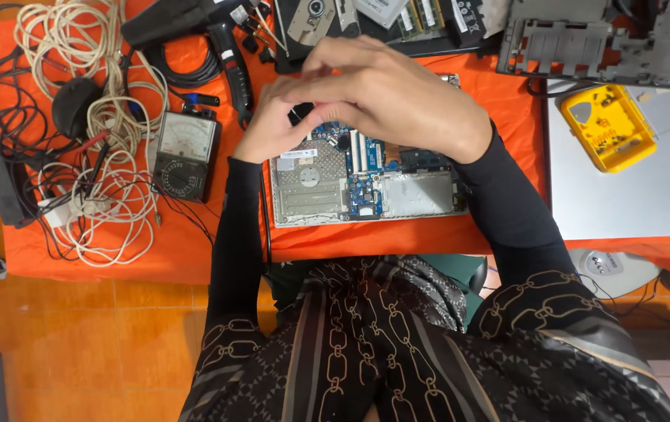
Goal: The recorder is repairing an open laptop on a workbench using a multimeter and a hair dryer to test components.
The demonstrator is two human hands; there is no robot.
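Head view: hands met above an opened laptop base (362, 184) that lay on an orange cloth (194, 250), straight ahead of the person's patterned dark clothing.
Right hand: the right hand (397, 94) lay flat and arched over the upper part of the board, fingers curled toward the left; whether it gripped anything could not be told.
Left hand: the left hand (272, 125) sat just under the right one's fingertips, fingers pinched close around a small dark part (301, 112); the grip itself was partly hidden.
Laptop base: silver frame, blue circuit board showing in the middle, metal plates on the near left and near right; its far edge was covered by the hands.
Left of base: an analogue multimeter (185, 154) lay just beside the left forearm, with red and black leads trailing from it.
Far left: a tangle of white cables (104, 156) mixed with black ones, well apart from the hands.
Far side: a black heat gun (202, 31) lay beyond the left hand, near loose drive and memory parts.
Right side: a yellow tray (609, 125) with small screws rested on a closed silver laptop (632, 195), well apart from the right hand.
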